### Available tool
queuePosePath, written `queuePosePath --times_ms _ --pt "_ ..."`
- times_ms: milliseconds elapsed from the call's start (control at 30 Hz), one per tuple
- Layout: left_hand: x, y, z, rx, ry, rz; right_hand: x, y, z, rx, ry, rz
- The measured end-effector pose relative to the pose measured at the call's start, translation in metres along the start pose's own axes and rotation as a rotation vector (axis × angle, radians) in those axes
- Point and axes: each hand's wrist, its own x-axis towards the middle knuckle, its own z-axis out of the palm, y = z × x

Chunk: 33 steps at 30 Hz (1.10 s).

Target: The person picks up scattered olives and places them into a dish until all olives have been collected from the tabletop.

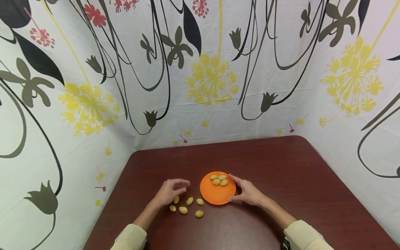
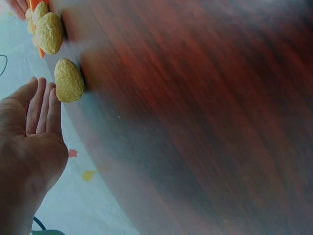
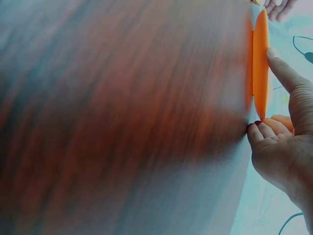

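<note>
Several small, wrinkled, yellow-tan oval pieces that look like nuts in their shells (image 1: 199, 214) lie loose on the table left of the orange plate (image 1: 216, 197). More of the same ovals (image 1: 216, 182) sit together on the plate's far part. My right hand (image 1: 248, 193) holds the plate's right rim, its thumb on the near side and the fingers curved along the far side. My left hand (image 1: 169, 191) hovers beside the loose ovals with fingers extended and nothing in them. The left wrist view shows one oval (image 2: 69, 81) close by those fingertips.
The dark reddish-brown table (image 1: 250, 159) has rounded far corners. A white cloth with a flower print (image 1: 200, 83) hangs round its back and sides. Light sleeves (image 1: 131, 236) cover both forearms.
</note>
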Motion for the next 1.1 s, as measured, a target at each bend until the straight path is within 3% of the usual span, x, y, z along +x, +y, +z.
queuePosePath --times_ms 633,1100 --pt "-0.0098 0.0028 0.0008 -0.102 -0.114 -0.018 0.0006 0.0015 0.0005 0.003 -0.001 -0.003" --pt "-0.0102 0.0025 0.0011 -0.093 -0.201 0.008 0.0006 0.0004 0.0006 0.017 0.000 -0.003"
